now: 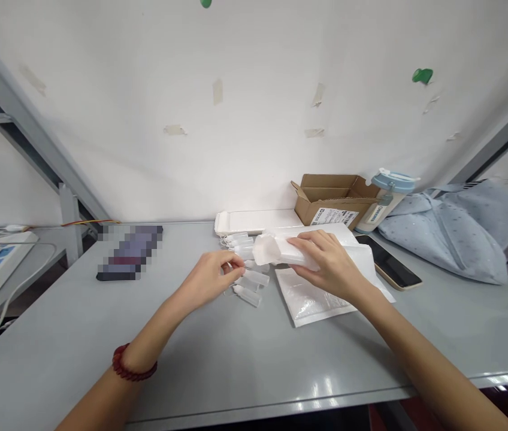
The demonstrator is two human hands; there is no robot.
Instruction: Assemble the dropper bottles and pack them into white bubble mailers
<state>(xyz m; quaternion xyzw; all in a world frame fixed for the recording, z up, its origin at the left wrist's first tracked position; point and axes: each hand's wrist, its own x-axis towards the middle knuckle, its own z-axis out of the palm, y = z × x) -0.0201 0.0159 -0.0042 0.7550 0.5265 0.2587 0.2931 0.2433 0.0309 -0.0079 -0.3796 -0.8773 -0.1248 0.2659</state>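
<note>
My right hand (326, 260) is wrapped round a narrow white box (290, 251), held tilted above the desk with its open end toward the left. Just left of that opening is my left hand (218, 275), its thumb and forefinger pinched together. Whatever may be between those fingertips is too small to make out. Beside and beneath the fingers lie several small translucent plastic bottles (248, 296) with narrow tips. White padded mailers (312, 299) lie under the right hand. A flat white box (258, 220) rests behind the bottles, along the wall.
An open cardboard box (332, 206) stands against the wall beside a blue-lidded cup (382, 203). Right of the mailers are a phone (389, 263) and a light blue fabric bag (451, 233). A pixelated dark object (130, 254) lies on the grey desk (218, 371) at left.
</note>
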